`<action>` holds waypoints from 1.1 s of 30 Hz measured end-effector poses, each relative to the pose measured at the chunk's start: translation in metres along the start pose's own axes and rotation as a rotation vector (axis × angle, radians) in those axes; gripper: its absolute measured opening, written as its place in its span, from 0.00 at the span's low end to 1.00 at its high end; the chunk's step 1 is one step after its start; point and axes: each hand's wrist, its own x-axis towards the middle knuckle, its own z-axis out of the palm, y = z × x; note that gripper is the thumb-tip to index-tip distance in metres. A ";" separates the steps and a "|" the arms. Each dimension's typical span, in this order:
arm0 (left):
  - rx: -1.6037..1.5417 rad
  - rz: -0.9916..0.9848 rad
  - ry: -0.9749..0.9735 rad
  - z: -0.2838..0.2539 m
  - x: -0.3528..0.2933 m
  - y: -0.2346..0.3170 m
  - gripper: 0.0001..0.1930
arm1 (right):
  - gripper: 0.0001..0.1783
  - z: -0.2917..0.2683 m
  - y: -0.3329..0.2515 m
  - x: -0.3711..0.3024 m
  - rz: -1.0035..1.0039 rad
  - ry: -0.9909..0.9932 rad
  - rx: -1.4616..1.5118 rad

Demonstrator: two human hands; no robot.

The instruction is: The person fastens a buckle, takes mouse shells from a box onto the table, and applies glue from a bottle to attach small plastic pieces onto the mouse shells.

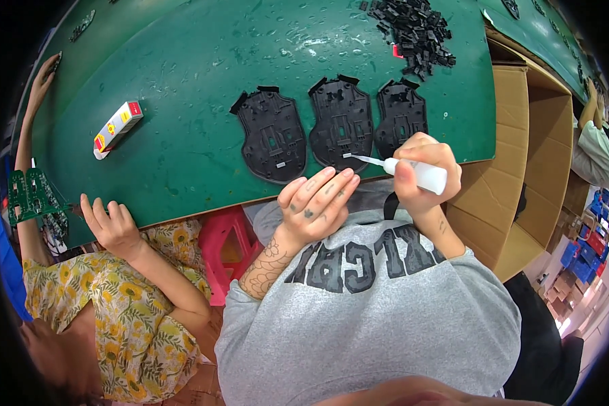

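Observation:
Three black plastic mouse base shells lie in a row near the front edge of the green table: a left one [273, 128], a middle one [342, 115] and a right one [399, 111]. My right hand [432, 159] is closed around a white glue bottle [430, 177], tilted so that its thin nozzle points left. The nozzle tip is at a small white rectangle low on the middle shell; whether they touch, I cannot tell. My left hand [316, 206] rests at that shell's lower edge, fingers stretched out and its thumb hidden.
A pile of small black parts [416, 34] is at the far right of the green table [203, 74]. A white, red and yellow box [118, 128] lies left. An open cardboard box [511, 155] stands right. Beside me, a co-worker [115, 291] handles green circuit boards [30, 193].

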 end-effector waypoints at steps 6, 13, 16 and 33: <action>-0.014 0.017 0.032 0.004 -0.002 -0.004 0.19 | 0.11 0.005 0.005 -0.002 -0.031 -0.014 -0.002; -0.028 0.013 0.033 0.004 -0.006 -0.012 0.19 | 0.11 0.010 0.008 -0.006 -0.017 -0.001 -0.003; -0.001 0.006 0.006 0.001 -0.012 -0.019 0.16 | 0.11 0.017 -0.001 -0.002 -0.015 0.033 0.075; 0.134 -0.054 0.256 0.003 -0.052 -0.054 0.14 | 0.18 0.077 -0.002 0.005 -0.140 -0.234 0.029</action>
